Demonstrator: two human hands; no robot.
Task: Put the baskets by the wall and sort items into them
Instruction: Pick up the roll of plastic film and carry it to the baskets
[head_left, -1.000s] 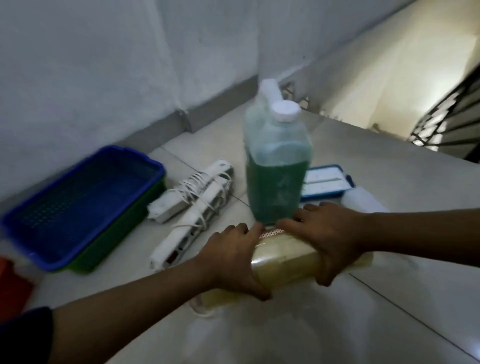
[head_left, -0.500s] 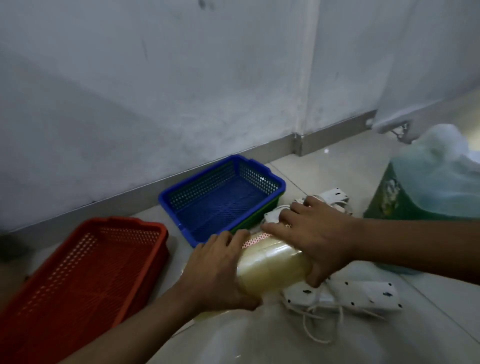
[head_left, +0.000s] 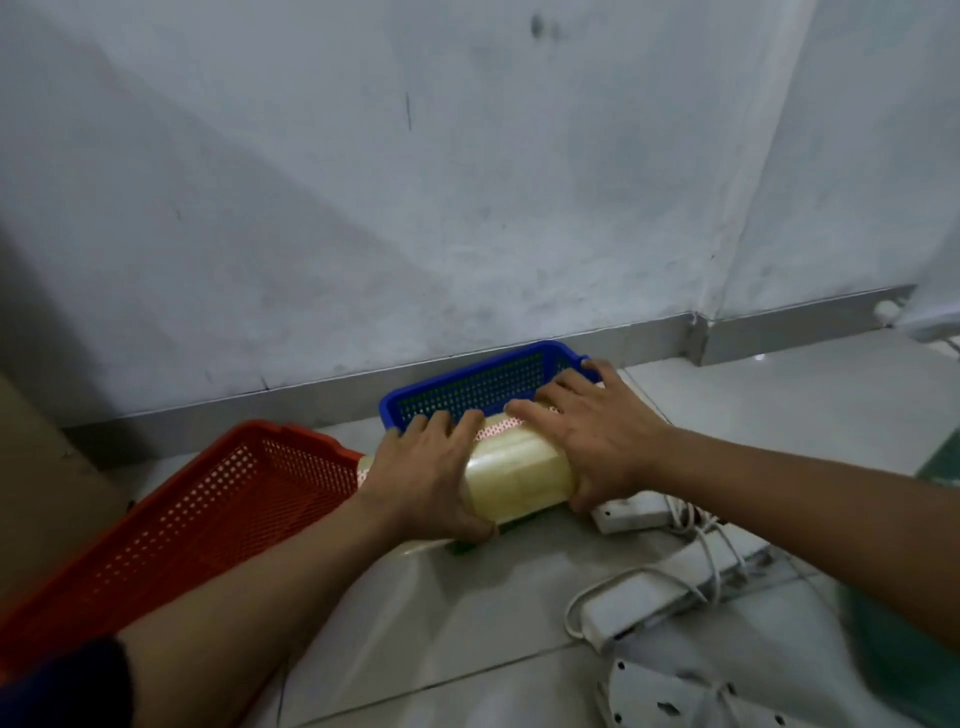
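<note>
Wall (head_left: 363, 208): I have both baskets lying at its foot, along the skirting, so the placing part of the task looks done and sorting is what I am on.

Floor (head_left: 779, 415): it carries everything here; the tiles near me are glossy and partly blurred.

Red basket (head_left: 208, 509): left of the blue one, its far end near the skirting, holding nothing I can see.

Blue basket (head_left: 483, 387): tight to the skirting, nested in a green one whose edge shows under the roll. I judge this is where the roll is going.

Roll (head_left: 514, 480): a stack of clear tape, held on its side over the blue basket's near edge. It is long and slippery, hence two hands, one at each end.

Left hand (head_left: 421, 483): fingers (head_left: 441, 423) curled over the roll's left end, thumb beneath.

Right hand (head_left: 597, 441): fingers spread over the right end, thumb at the near side, gripping.

Power strips (head_left: 670, 587): white, cords wrapped, on the floor at the right, waiting their turn.

Change: half a second ago I had the roll short of the blue basket; now it is over the near rim, and the view has swung left, so the green bottle is almost out of sight.
</note>
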